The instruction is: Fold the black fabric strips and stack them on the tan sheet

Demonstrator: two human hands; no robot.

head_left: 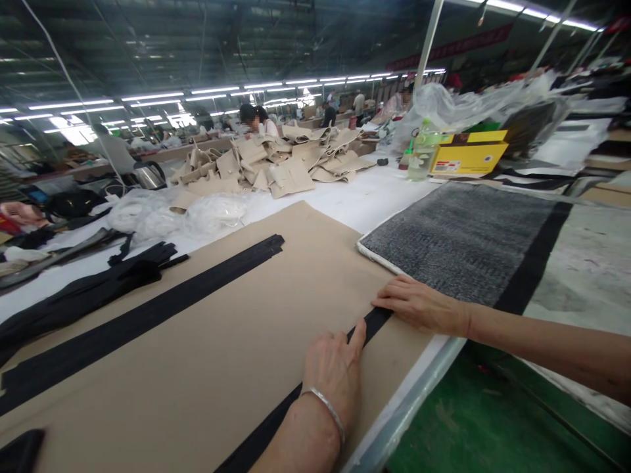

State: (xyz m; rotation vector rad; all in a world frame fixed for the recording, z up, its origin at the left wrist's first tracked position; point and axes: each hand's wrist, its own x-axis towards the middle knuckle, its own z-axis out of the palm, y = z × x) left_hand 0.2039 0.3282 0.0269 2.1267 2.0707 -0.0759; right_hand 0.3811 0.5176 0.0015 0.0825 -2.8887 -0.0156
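A narrow black fabric strip (377, 323) lies along the near right side of a large beige sheet (236, 341). My right hand (419, 305) is at the far end of that strip, fingers closed together on it; the tip of the strip is hidden beneath them. Closer to me, my left hand (332, 368), with a silver bracelet on the wrist, rests on the same strip. Its thumb and fingers are apart, with the thumb side on the black material. A wider stack of black strips (148, 318) lies across the sheet to the left.
A dark grey textured board (463, 236) adjoins the sheet at right. Behind are a heap of beige pieces (276, 161), clear plastic bags (182, 213), a bottle (422, 154) and a yellow box (468, 156). The table edge (419, 394) drops to green floor. People work far back.
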